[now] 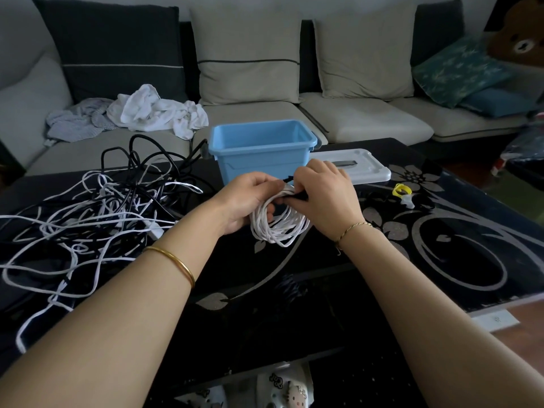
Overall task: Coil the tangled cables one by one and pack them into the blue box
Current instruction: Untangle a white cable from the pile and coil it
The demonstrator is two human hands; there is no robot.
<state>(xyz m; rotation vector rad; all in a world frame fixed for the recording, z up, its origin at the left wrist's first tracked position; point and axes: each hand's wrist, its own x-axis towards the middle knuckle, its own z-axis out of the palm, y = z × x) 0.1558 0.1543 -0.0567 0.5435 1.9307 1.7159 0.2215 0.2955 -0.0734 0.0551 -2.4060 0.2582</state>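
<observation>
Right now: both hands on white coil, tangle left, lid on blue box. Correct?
No. The head view shows the lid off, lying on the table right of the blue box. The rest holds: left hand and right hand on the white coil, tangle left.

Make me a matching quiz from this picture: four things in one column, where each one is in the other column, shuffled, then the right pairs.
Things
1. blue box
2. white coil
3. pale lid
4. tangled cables

Places
A. heaped on the left part of the table
B. gripped by the left hand and the right hand
C. lying flat, right of the box
D. standing open behind the hands

Pairs: 1-D, 2-B, 3-C, 4-A
</observation>
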